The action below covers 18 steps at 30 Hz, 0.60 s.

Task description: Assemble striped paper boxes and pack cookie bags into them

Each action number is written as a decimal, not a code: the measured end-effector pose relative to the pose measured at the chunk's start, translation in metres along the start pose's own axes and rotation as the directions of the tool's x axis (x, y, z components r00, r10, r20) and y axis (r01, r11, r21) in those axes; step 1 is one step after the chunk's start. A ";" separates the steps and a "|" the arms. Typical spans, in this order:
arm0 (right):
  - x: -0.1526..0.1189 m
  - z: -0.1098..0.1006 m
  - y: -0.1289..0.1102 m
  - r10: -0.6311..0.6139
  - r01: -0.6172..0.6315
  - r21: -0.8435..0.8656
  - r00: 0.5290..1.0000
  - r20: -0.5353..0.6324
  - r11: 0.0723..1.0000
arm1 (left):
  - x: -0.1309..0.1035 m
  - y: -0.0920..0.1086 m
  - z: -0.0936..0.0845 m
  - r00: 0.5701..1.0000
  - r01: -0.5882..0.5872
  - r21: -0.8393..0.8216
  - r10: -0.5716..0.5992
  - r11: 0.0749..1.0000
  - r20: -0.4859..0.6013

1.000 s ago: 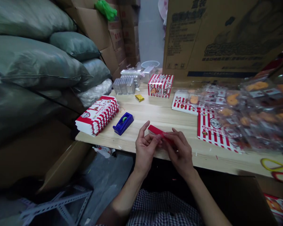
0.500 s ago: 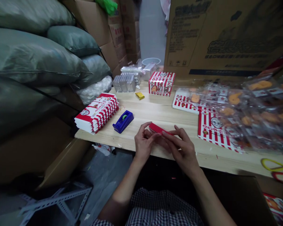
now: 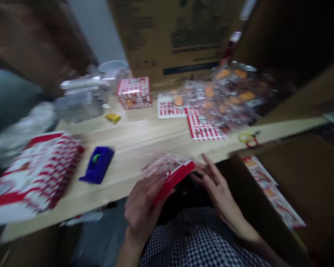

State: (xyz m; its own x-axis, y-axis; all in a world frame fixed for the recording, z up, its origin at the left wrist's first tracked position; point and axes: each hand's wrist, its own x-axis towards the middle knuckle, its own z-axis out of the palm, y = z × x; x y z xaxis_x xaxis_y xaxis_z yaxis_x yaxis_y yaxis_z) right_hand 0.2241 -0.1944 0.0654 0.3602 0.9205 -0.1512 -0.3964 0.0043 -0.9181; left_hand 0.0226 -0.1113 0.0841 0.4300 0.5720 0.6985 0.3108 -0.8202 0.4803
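Note:
A flat red-and-white printed box [image 3: 174,176] is tilted over the table's front edge. My left hand [image 3: 144,204] is closed around its near left end. My right hand [image 3: 214,185] is by its right end, fingers apart and holding nothing; whether a fingertip touches the box is unclear. To the left are a blue tape dispenser [image 3: 98,165] and a stack of striped flat boxes [image 3: 39,167]. Farther back stands an upright striped box [image 3: 135,93], with a small yellow packet [image 3: 113,118] beside it.
Bagged orange pieces [image 3: 231,96] lie over striped sheets [image 3: 204,124] at the back right. Scissors [image 3: 249,139] rest near the front edge. An open carton [image 3: 314,178] with printed cards [image 3: 272,191] stands below right. Clear plastic trays [image 3: 78,104] are at the back left.
The view has turned right and down. The held box has swung so its printed face shows. My right hand has opened from it, while my left hand keeps its hold.

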 end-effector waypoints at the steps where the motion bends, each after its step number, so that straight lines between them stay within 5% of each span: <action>1: -0.007 -0.003 -0.005 0.140 -0.144 0.138 0.990 0.035 0.980 | -0.002 0.005 0.008 0.996 -0.093 0.007 0.093 0.996 0.019; 4: -0.019 -0.014 -0.018 0.355 -0.370 0.409 0.928 0.116 0.834 | -0.002 0.022 0.038 0.942 -0.318 -0.074 0.323 0.945 0.086; 8: -0.028 -0.055 -0.039 0.267 -0.187 0.481 0.958 -0.104 0.857 | 0.006 0.045 0.076 0.909 -0.384 -0.182 0.405 0.905 0.096; 11: -0.049 -0.120 -0.071 0.175 -0.061 0.376 0.945 -0.276 0.925 | 0.015 0.052 0.085 0.918 -0.375 -0.200 0.393 0.905 0.056; 13: -0.075 -0.177 -0.095 0.036 0.064 0.202 0.888 -0.458 0.977 | 0.019 0.049 0.083 0.962 -0.263 -0.147 0.271 0.954 0.039; 15: -0.106 -0.239 -0.113 -0.083 0.106 0.004 0.800 -0.594 0.994 | 0.019 0.040 0.077 0.997 -0.002 -0.032 0.004 0.999 0.074; 18: -0.153 -0.327 -0.114 -0.160 0.023 -0.182 0.599 -0.785 0.983 | 0.013 0.019 0.070 0.945 0.276 0.037 -0.278 0.961 0.173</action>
State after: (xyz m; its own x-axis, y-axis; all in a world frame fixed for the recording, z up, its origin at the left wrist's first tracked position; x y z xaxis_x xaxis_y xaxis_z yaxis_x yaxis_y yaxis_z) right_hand 0.4901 -0.4635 0.0734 0.9417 0.2440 -0.2316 -0.2275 -0.0453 -0.9727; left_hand 0.0933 -0.1185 0.0651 0.4662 0.7703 0.4351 0.4482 -0.6296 0.6345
